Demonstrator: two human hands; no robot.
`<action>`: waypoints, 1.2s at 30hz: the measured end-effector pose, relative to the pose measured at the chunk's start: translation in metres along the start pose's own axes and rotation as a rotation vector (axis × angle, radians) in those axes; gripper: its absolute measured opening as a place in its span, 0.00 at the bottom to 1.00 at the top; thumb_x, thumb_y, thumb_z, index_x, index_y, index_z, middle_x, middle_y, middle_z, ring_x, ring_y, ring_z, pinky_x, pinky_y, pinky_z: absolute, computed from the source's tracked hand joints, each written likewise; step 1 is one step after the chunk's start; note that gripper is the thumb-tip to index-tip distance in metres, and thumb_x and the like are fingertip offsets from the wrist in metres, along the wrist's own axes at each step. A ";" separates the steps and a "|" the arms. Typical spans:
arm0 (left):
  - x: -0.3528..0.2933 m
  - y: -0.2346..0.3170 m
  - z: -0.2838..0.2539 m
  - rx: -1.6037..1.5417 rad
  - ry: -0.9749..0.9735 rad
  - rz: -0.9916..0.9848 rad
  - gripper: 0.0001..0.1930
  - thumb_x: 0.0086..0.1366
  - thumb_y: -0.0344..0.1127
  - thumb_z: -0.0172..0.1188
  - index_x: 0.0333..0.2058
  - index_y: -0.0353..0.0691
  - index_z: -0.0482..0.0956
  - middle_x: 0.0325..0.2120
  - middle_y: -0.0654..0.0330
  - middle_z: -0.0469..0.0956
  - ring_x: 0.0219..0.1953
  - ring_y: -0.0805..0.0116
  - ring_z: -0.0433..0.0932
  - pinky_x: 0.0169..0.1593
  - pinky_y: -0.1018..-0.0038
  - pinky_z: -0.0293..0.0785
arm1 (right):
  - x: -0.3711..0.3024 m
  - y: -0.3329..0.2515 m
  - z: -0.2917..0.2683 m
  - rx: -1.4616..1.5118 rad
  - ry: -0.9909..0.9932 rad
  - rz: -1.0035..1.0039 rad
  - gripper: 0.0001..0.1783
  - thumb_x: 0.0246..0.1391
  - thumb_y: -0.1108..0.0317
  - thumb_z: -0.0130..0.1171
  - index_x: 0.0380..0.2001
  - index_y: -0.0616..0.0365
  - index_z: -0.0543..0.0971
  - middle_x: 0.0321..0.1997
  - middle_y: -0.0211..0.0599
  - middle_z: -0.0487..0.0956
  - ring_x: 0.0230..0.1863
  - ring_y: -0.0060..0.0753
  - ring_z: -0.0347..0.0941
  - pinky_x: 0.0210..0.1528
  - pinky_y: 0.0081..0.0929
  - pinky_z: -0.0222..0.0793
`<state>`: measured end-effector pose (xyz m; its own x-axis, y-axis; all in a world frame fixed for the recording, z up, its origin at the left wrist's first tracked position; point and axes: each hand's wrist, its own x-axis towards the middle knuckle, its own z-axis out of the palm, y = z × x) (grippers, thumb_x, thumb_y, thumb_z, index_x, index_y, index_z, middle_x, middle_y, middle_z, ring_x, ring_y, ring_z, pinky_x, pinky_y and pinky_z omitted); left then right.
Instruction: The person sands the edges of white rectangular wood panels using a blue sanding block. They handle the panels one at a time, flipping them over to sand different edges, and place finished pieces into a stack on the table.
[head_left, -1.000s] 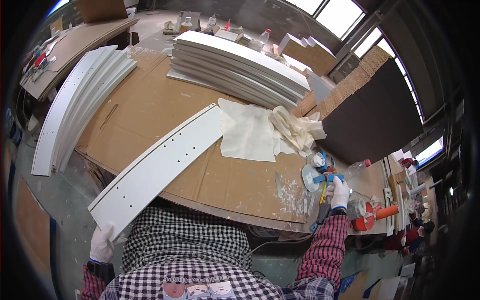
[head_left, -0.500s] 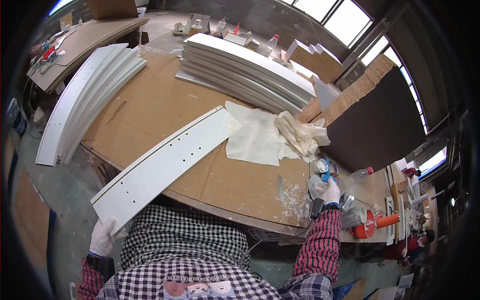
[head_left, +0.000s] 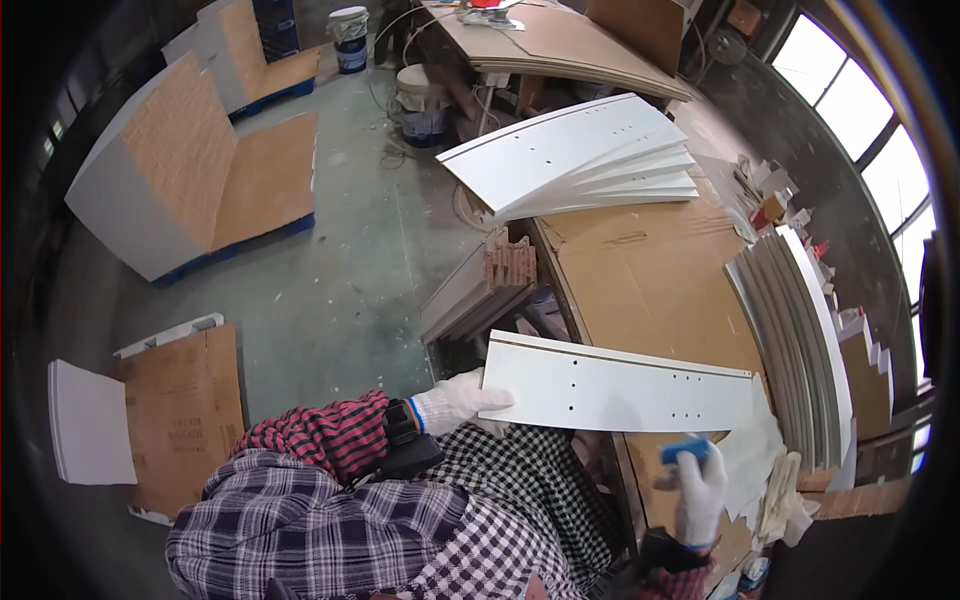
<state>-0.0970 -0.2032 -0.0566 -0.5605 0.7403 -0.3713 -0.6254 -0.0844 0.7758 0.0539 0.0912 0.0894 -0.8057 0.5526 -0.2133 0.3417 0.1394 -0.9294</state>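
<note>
A long white panel (head_left: 630,388) with a groove along its far edge and several small drilled holes lies across the cardboard-covered table, its left end jutting past the edge. My left hand (head_left: 462,402), in a white glove, grips that end with the thumb on top. The gloved right hand (head_left: 703,495) is raised near the panel's near edge, closed around a small blue block (head_left: 686,451). The block is slightly blurred, and I cannot tell whether it touches the panel. A cream cloth (head_left: 790,505) lies beyond my right hand, by the panel's right end.
Fanned-out white panels (head_left: 590,150) rest at the table's far end, overhanging its edge. Another panel stack (head_left: 790,340) stands along the right side. Beneath the table edge are stacked boards (head_left: 480,285). Buckets (head_left: 420,105) and large board pieces (head_left: 190,170) stand on the floor.
My view has swung left. The right hand has lifted the blue block from the cluttered table end and brought it beside the panel. My left hand still grips the panel's end.
</note>
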 end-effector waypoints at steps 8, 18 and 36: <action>-0.005 0.005 0.018 0.049 0.111 -0.028 0.26 0.62 0.39 0.60 0.56 0.34 0.65 0.44 0.55 0.77 0.41 0.67 0.79 0.43 0.72 0.78 | 0.054 -0.040 0.184 -0.391 -0.522 -0.570 0.14 0.55 0.71 0.60 0.45 0.58 0.76 0.39 0.39 0.80 0.38 0.34 0.79 0.40 0.27 0.74; -0.011 0.009 0.021 0.139 0.082 -0.109 0.30 0.62 0.40 0.59 0.59 0.33 0.63 0.47 0.56 0.76 0.49 0.69 0.75 0.53 0.74 0.71 | 0.066 -0.041 0.214 -0.709 -0.488 -0.779 0.14 0.53 0.73 0.61 0.45 0.57 0.76 0.38 0.44 0.80 0.38 0.42 0.79 0.40 0.29 0.74; -0.008 0.002 0.018 0.169 0.039 -0.082 0.31 0.62 0.46 0.59 0.58 0.33 0.63 0.48 0.54 0.76 0.51 0.67 0.73 0.56 0.72 0.68 | 0.066 -0.025 0.217 -0.511 -0.597 -0.657 0.13 0.57 0.75 0.57 0.46 0.61 0.75 0.35 0.34 0.80 0.39 0.26 0.77 0.39 0.23 0.72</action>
<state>-0.0835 -0.1975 -0.0430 -0.5341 0.7135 -0.4535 -0.5713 0.0908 0.8157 -0.1127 -0.0543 0.0337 -0.9698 -0.2394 0.0472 -0.2017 0.6780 -0.7068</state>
